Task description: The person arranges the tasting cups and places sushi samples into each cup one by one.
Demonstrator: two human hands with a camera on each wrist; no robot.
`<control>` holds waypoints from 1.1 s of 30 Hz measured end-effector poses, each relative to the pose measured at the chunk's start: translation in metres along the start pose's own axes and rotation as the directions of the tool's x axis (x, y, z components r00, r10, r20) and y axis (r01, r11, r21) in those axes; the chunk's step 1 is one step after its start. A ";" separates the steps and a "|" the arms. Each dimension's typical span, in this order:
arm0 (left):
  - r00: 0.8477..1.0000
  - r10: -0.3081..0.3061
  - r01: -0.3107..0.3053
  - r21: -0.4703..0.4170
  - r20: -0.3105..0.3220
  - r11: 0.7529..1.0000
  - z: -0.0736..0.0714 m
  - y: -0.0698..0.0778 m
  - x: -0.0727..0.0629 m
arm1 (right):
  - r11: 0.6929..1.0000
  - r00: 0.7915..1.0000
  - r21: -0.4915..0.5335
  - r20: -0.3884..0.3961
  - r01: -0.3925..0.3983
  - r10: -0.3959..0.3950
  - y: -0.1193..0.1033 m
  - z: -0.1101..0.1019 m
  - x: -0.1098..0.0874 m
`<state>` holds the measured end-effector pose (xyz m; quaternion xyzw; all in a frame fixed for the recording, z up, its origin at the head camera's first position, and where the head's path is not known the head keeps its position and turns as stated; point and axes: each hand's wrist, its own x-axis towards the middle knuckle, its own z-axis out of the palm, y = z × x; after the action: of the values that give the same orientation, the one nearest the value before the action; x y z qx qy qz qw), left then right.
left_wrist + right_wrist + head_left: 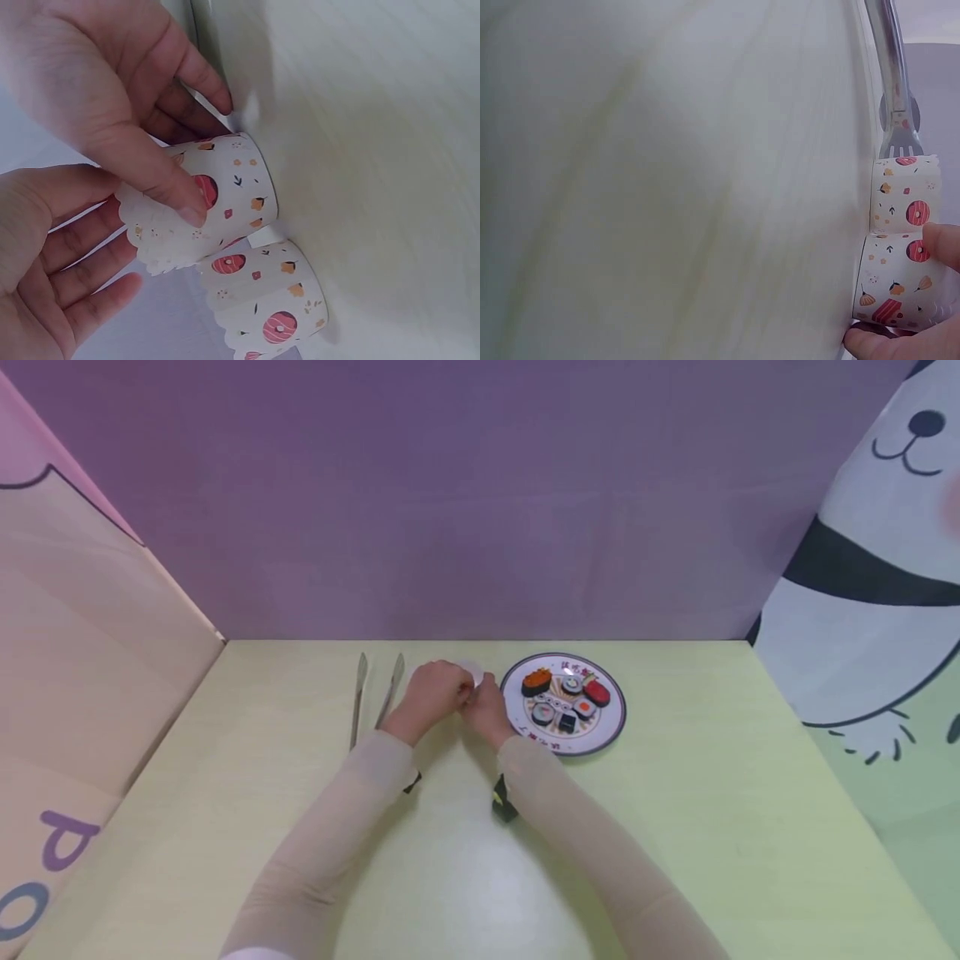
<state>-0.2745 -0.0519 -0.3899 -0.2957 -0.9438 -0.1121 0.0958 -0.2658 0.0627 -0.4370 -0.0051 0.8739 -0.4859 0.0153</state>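
Two white paper baking cups with donut prints and scalloped rims stand side by side, rims up. My right hand [486, 708] grips the right-hand cup [236, 176], its thumb on the printed side and fingers around the far side. At that cup's scalloped rim are the fingers of my left hand [56, 259], curled in from the left with some tips behind the paper. The second cup [274, 300] stands just to the left, close against the first. From the head view, my left hand [435, 693] and right hand hide most of both cups, leaving a white rim.
Metal tongs [358, 697] lie left of my hands, their arms spread. To the right, a round plate [613, 727] carries several sushi pieces, including one with orange topping [536, 680] and a red-topped one [597, 692]. A purple wall [480, 527] rises behind the table [712, 777].
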 end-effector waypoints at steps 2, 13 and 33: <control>1.000 0.004 -0.004 -0.005 -0.011 1.000 -0.002 0.000 0.000 | 1.000 1.000 0.004 0.010 0.000 0.000 0.000 -0.001 0.000; 0.997 0.021 -0.018 0.041 -0.069 0.999 -0.010 0.002 0.000 | 1.000 1.000 0.030 0.013 -0.002 0.001 -0.001 -0.001 -0.001; 0.986 0.008 0.005 0.078 -0.165 0.997 -0.037 -0.004 -0.011 | 0.998 0.999 0.043 -0.017 0.037 -0.036 -0.001 0.003 0.002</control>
<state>-0.2631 -0.0708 -0.3578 -0.2823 -0.9360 -0.0992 0.1854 -0.2680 0.0595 -0.4377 -0.0168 0.8630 -0.5050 -0.0005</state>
